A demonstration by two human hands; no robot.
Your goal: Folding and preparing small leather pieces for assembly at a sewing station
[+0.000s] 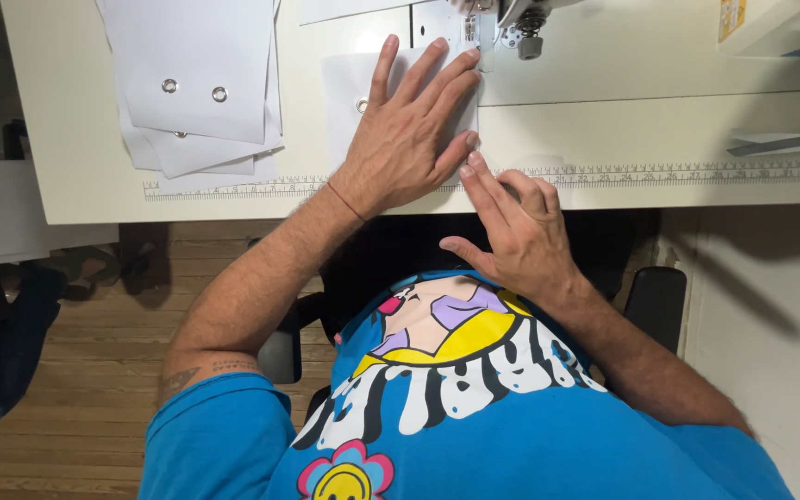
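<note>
**Flat white piece being pressed under the sewing machine needle**

The person is pinning a white fabric piece (pixel 344 102) flat on the white tabletop (pixel 76 176), its far edge lying at the presser foot (pixel 471 32) of the sewing machine (pixel 520 18). The left hand (pixel 409 130) is lying spread and open over the piece, palm down, fingers fanned toward the foot, pressing rather than gripping. The right hand (pixel 516 222) is resting at the near edge of the tabletop, its fingertips touching the piece's near corner beside the printed ruler strip (pixel 659 173); it is closing on nothing.

The piece is looking thin, light and limp, likely to slide on the smooth tabletop, so flat palm pressure is suiting it better than a pinch. A metal eyelet (pixel 362 105) is showing just beside the left thumb; whether a second one sits under the palm cannot be told. A stack of like eyeleted pieces (pixel 206 83) is lying well to the left, and scissors (pixel 780 143) are lying off to the right.
</note>
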